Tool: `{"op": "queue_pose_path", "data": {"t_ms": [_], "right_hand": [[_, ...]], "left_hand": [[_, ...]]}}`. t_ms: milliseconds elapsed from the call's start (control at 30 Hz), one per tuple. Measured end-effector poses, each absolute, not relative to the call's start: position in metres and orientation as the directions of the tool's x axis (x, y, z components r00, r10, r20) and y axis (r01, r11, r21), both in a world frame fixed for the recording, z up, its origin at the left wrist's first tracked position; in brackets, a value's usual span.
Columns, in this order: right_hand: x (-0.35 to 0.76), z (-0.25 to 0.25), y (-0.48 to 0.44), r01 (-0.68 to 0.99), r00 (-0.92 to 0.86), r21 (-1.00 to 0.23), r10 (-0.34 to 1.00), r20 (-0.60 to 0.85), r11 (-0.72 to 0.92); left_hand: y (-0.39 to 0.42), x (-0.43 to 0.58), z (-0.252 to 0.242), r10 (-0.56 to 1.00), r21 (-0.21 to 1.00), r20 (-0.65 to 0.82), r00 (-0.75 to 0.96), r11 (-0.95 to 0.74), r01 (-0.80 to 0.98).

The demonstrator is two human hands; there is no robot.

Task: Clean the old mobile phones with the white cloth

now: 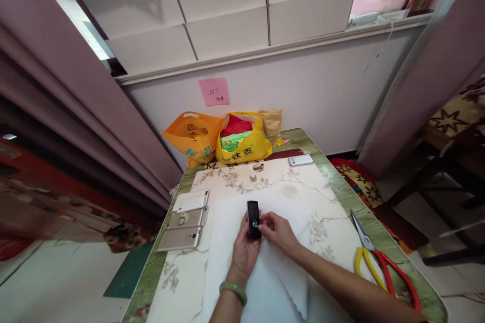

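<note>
A small black media player or phone with a dark screen and a round blue-ringed button rests upright in my left hand. The fingers of that hand wrap round its back and sides, and a green bangle circles the wrist. My right hand is at the device's right edge, its thumb touching near the round button and its fingers curled. Beneath both hands lies a white soft sheet on the flower-patterned tablecloth.
Several phones lie face down at the left, and a silver phone lies at the back right. Scissors with red and yellow handles lie at the right edge. Orange and yellow bags and a brown pouch stand at the back.
</note>
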State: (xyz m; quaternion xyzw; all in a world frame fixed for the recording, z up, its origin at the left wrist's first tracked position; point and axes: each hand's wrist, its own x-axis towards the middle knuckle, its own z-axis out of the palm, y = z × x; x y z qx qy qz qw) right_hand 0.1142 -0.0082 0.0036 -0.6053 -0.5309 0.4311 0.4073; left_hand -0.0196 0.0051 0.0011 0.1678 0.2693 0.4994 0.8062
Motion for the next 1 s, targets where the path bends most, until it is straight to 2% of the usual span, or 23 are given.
{"op": "queue_pose_path", "data": {"t_ms": [100,167,233,300,400,500,700,867,933,1000], "right_hand": [[0.128,0.017,-0.007,0.564,0.065,-0.817,0.979,0.193,0.124],[0.142,0.031,-0.003,0.717,-0.110,-0.610,0.919,0.378,0.337],[0.157,0.042,0.001,0.742,-0.389,-0.398,0.830,0.401,0.540],[0.171,0.050,0.005,0.691,-0.589,-0.294,0.750,0.301,0.661],[0.186,0.053,0.005,0.645,-0.693,-0.290,0.701,0.168,0.708],[0.194,0.053,0.003,0.628,-0.715,-0.320,0.688,0.120,0.709],[0.193,0.055,0.009,0.663,-0.720,-0.255,0.693,0.043,0.704],[0.209,0.054,0.019,0.702,-0.677,-0.242,0.733,0.068,0.670],[0.233,0.054,0.032,0.739,-0.605,-0.288,0.788,0.116,0.609],[0.269,0.055,0.054,0.806,-0.448,-0.338,0.874,0.188,0.486]], "left_hand": [[0.002,-0.018,0.004,0.902,0.615,-0.255,0.349,0.429,-0.661],[-0.002,-0.016,0.004,0.918,0.710,-0.235,0.319,0.387,-0.588],[-0.006,-0.012,0.004,0.940,0.804,-0.197,0.278,0.317,-0.503],[-0.010,-0.007,0.004,0.951,0.874,-0.138,0.275,0.248,-0.418],[-0.016,-0.003,0.004,0.953,0.940,-0.059,0.297,0.153,-0.305],[-0.021,-0.002,0.004,0.966,0.970,-0.017,0.258,0.078,-0.229],[-0.023,-0.002,0.003,0.961,0.991,-0.038,0.274,0.071,-0.112],[-0.019,-0.002,0.000,0.992,1.000,0.015,0.122,-0.014,-0.005],[-0.017,-0.003,-0.004,0.996,0.995,0.052,0.074,-0.057,0.078],[-0.015,-0.005,-0.008,0.992,0.978,0.093,0.087,-0.107,0.178]]}}
